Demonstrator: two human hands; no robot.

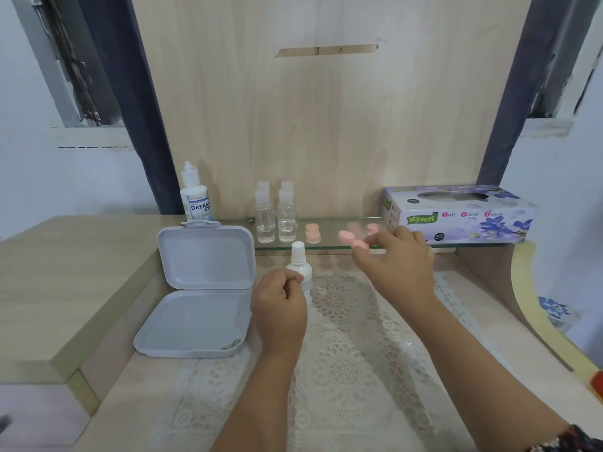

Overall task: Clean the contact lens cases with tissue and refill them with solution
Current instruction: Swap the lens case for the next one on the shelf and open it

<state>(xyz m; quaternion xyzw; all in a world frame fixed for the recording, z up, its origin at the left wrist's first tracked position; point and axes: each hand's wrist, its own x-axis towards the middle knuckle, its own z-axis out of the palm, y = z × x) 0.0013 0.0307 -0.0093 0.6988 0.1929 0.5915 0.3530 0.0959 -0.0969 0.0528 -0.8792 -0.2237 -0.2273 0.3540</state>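
My right hand (396, 262) pinches a pink contact lens case (352, 240) just above the front edge of the glass shelf (329, 223). A second, paler pink case (312, 232) sits on the shelf to its left. My left hand (280, 300) grips a small white solution bottle (300, 259) that stands upright on the lace cloth (342, 337). A purple Mysoft tissue box (456, 213) sits at the right end of the shelf. A larger white solution bottle (194, 194) stands at the back left.
An open grey plastic box (199, 288) lies left of my left hand, its lid propped up. Two clear small bottles (275, 216) stand on the shelf's left part. A wooden back panel rises behind the shelf. A raised wooden ledge (65, 288) runs along the left.
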